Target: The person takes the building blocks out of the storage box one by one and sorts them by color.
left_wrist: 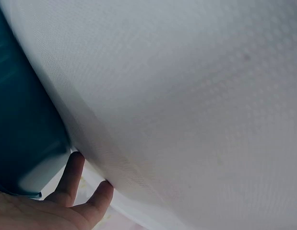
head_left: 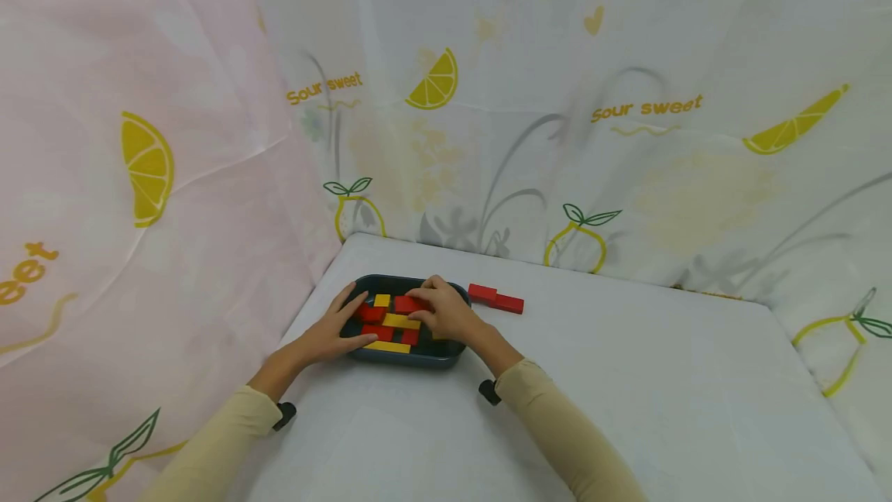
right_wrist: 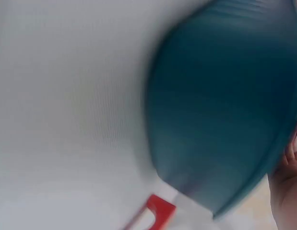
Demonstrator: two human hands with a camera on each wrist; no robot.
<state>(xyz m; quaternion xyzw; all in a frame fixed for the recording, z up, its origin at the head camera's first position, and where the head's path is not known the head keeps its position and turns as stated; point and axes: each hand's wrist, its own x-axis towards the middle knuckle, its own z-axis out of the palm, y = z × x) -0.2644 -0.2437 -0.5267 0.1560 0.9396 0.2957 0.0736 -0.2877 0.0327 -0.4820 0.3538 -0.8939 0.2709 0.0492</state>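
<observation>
A dark blue-green tray [head_left: 407,361] holds several red and yellow blocks in rows. My left hand [head_left: 331,336] lies over its left rim, thumb and fingers spread around a red block [head_left: 372,314]. Two of its fingers [left_wrist: 71,177] extend outside the tray wall [left_wrist: 23,110] in the left wrist view. At the tray's right end, my right hand [head_left: 447,311] pinches a red block [head_left: 407,304] between thumb and forefinger. A long yellow block [head_left: 400,321] lies just below that one. The right wrist view mostly shows the tray's outer wall [right_wrist: 220,96], with the right hand partly hidden behind it.
Two red blocks [head_left: 482,293] lie touching on the white table [head_left: 613,378], right of the tray. One appears as a red shape with a curved cutout [right_wrist: 162,208] in the right wrist view. Lemon-print cloth [head_left: 516,99] stands behind and at the left.
</observation>
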